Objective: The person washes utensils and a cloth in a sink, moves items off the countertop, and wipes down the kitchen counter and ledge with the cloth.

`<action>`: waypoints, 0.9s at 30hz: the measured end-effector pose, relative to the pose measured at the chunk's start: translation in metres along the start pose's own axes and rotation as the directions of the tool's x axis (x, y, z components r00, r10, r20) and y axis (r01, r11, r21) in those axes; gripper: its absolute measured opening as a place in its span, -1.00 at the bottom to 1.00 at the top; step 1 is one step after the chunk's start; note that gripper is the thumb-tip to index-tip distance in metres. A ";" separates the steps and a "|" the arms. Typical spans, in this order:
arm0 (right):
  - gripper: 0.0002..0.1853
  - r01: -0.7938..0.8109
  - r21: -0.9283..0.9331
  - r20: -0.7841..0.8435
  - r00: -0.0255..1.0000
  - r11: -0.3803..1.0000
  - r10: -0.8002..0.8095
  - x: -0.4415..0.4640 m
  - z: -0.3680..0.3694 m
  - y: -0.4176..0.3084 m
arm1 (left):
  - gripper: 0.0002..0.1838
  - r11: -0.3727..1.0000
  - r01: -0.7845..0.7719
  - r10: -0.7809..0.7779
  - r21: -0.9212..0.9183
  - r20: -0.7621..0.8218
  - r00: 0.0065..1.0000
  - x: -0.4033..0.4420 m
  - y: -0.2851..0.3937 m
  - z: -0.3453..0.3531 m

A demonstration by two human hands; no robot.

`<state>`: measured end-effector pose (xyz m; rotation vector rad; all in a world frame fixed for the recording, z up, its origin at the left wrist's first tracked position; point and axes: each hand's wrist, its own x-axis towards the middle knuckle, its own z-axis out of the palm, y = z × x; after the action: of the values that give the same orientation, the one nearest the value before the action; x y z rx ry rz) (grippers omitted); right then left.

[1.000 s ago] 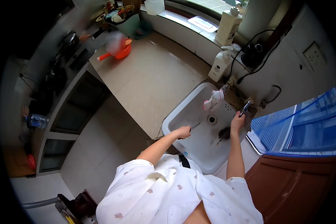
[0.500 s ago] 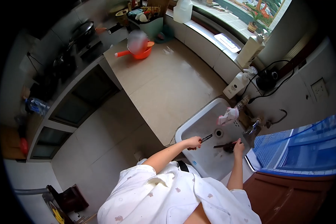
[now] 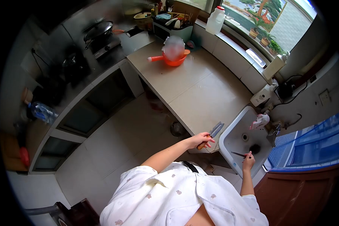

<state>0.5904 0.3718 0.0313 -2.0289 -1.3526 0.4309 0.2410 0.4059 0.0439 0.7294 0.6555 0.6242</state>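
My left hand (image 3: 200,141) is closed around the brown handle of a tool with a grey metal blade (image 3: 216,129). The blade looks like a small trowel's and points up and away, above the counter's corner beside the sink. My right hand (image 3: 248,161) is over the near right part of the white sink (image 3: 226,140). Its fingers pinch a thin dark stick (image 3: 238,154) that points left. Just beyond those fingers is a dark round thing (image 3: 255,148) in the basin; whether it joins the stick I cannot tell.
A pink-and-white cloth (image 3: 260,122) hangs near the faucet (image 3: 276,129). An orange pan-shaped strainer or basin (image 3: 174,60) stands on the beige counter (image 3: 194,92). Soap bottles (image 3: 262,95) line the wall. A lidded wok (image 3: 98,31) sits on the stove at left.
My left hand has lifted the bladed tool out from over the sink to the counter's corner. My right hand stays at the sink with the stick. The view has swung left.
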 end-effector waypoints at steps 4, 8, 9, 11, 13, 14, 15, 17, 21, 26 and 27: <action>-0.52 0.092 0.016 -0.053 0.994 0.996 -0.091 -0.032 0.023 -0.020 | -0.73 0.997 -0.041 0.037 -0.065 -0.067 0.997 -0.057 0.017 -0.042; -0.50 0.050 0.065 -0.170 0.985 0.997 -0.039 -0.042 0.023 -0.047 | -0.74 0.960 -0.203 0.164 -0.191 -0.202 0.966 -0.096 0.036 -0.082; -0.50 0.049 0.064 -0.171 0.985 0.997 -0.037 -0.037 0.021 -0.048 | -0.78 0.929 -0.298 0.238 -0.221 -0.263 0.935 -0.096 0.033 -0.097; -0.47 -0.191 0.217 -0.044 0.978 0.957 0.205 -0.029 0.016 -0.056 | -0.79 0.907 -0.338 0.251 -0.251 -0.324 0.912 -0.103 0.036 -0.131; -0.41 -0.267 0.319 -0.212 0.915 0.909 0.343 -0.011 0.011 -0.069 | -0.78 0.896 -0.356 0.217 -0.265 -0.438 0.872 -0.115 0.054 -0.154; -0.39 -0.272 0.469 -0.255 0.869 0.840 0.424 0.000 0.009 -0.078 | -0.78 0.876 -0.400 0.249 -0.269 -0.458 0.853 -0.119 0.062 -0.170; -0.38 -0.259 0.608 -0.282 0.813 0.751 0.509 0.008 0.009 -0.091 | -0.77 0.855 -0.442 0.280 -0.272 -0.475 0.834 -0.123 0.072 -0.184; -0.39 -0.152 0.849 -0.272 0.697 0.507 0.663 0.026 0.013 -0.129 | -0.77 0.852 -0.482 0.329 -0.205 -0.507 0.797 -0.126 0.096 -0.220; -0.40 0.004 0.976 -0.143 0.772 0.220 0.620 0.099 0.048 -0.136 | -0.75 0.817 -0.569 0.430 -0.090 -0.563 0.706 -0.124 0.173 -0.275; -0.45 -0.021 0.993 -0.036 0.874 0.112 0.484 0.200 0.128 -0.256 | -0.83 0.748 -0.662 0.540 0.037 -0.613 0.577 -0.104 0.290 -0.338; -0.47 -0.018 0.990 -0.045 0.900 0.140 0.434 0.216 0.145 -0.300 | -0.80 0.741 -0.658 0.588 0.134 -0.604 0.539 -0.100 0.313 -0.349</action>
<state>0.3856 0.6927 0.1457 -1.0076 -0.2231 0.8043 -0.1611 0.6567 0.1132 0.6425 0.9531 1.6209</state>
